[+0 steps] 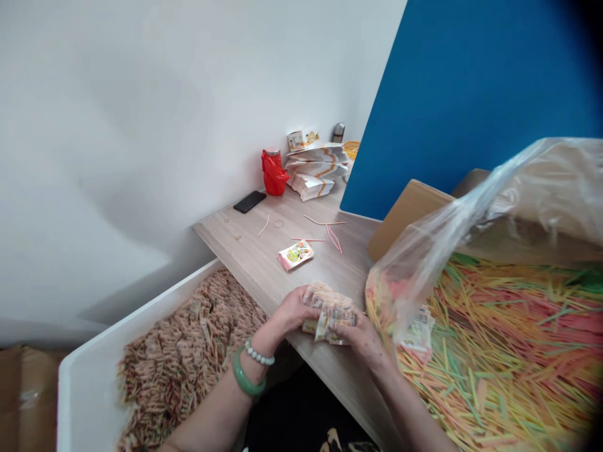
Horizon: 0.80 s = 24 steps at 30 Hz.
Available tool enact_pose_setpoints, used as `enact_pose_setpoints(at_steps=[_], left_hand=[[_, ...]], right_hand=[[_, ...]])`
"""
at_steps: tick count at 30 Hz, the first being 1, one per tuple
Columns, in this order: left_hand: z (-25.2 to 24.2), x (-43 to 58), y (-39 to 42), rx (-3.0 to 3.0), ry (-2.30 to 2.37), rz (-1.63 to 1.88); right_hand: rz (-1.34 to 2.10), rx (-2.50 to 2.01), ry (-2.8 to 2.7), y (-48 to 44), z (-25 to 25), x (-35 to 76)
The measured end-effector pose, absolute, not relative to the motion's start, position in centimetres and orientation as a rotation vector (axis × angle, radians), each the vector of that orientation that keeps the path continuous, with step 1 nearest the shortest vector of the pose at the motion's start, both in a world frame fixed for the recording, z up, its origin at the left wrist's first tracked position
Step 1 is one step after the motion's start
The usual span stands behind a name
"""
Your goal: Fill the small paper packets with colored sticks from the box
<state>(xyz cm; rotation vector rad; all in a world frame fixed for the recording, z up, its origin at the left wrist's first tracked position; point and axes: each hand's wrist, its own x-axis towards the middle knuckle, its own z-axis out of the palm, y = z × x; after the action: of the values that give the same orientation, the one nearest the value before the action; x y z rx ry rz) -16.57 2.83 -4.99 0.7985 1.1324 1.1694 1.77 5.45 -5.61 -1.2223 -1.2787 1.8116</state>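
Much apparently left at right in the big open plastic bag [471,194] of thin coloured sticks [509,339], yet much seemingly done at left in the white tub [78,402], heaped with apparent small packets [188,351]. At the near edge of the table [259,270], gripped between left hand [294,311] and right hand [365,339]: a bundle [327,307], not yet put down. Beyond, apart from both: one printed packet [296,254] and a few loose sticks [308,239].

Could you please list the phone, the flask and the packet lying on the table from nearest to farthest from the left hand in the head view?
1. Packet: just beyond the left hand.
2. Phone: farther back, on the left.
3. Flask: at the far back.
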Motion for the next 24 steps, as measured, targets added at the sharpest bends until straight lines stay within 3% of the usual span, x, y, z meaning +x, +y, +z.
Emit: enact_pose_setpoints(at_steps=[6,14,24], left_hand=[[-4.5,-16.1,1.6,0.679,1.009,1.218],[-4.5,-16.2,-1.1,0.694,1.064,1.434],[-6.4,-17.9,-0.6,0.975,0.913,1.182]], right_hand=[[1.862,-1.162,-1.226,4.9,-4.9,2.0],[1.709,-1.148,-1.594,5.3,-3.5,2.8],[1.773,-1.154,-1.664,6.8,-4.6,2.7]])
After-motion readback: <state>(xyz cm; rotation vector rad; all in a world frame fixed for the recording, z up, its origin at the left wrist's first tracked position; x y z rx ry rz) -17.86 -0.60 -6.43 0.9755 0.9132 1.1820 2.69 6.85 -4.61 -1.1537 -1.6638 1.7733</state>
